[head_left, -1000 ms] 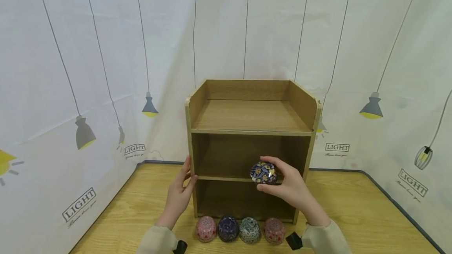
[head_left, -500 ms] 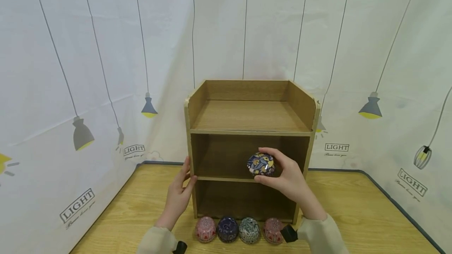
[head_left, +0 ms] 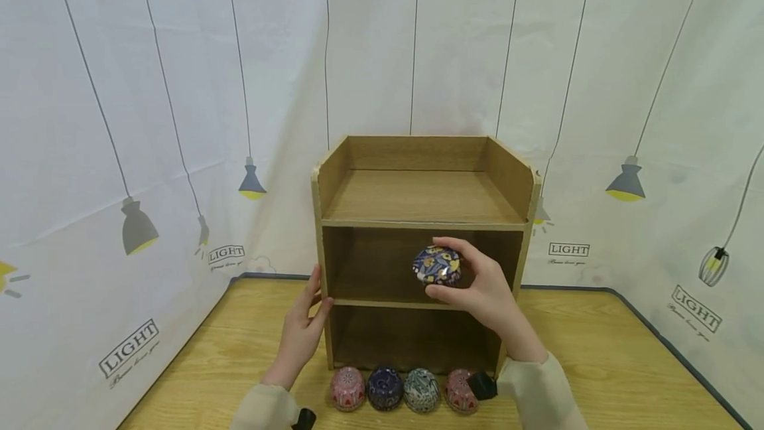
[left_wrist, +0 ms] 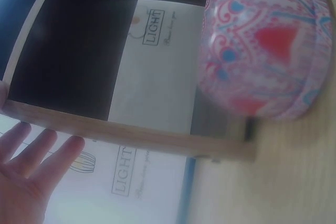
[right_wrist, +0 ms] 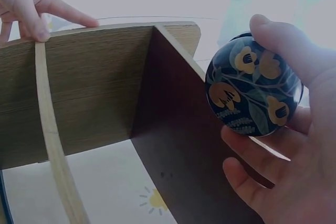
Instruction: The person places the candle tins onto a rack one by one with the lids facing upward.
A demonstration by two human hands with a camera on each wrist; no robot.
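Wooden shelf unit (head_left: 421, 217) stands on the table (head_left: 597, 357); the person's right hand (head_left: 486, 284) curls fingers and thumb round a dark blue floral tin (head_left: 438, 265), held at the mouth of the middle compartment. Left hand (head_left: 303, 330) rests flat, fingers straight, against the unit's left wall. Four patterned tins (head_left: 406, 389) sit in a row before it

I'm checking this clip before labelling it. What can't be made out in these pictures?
- Head view: the rightmost tin in the front row is partly covered by the right sleeve.
- Head view: the bottom shelf interior is too dark.
- Left wrist view: the pink tin is blurred and cut by the top edge.
- Right wrist view: the back of the floral tin is hidden by the right hand.
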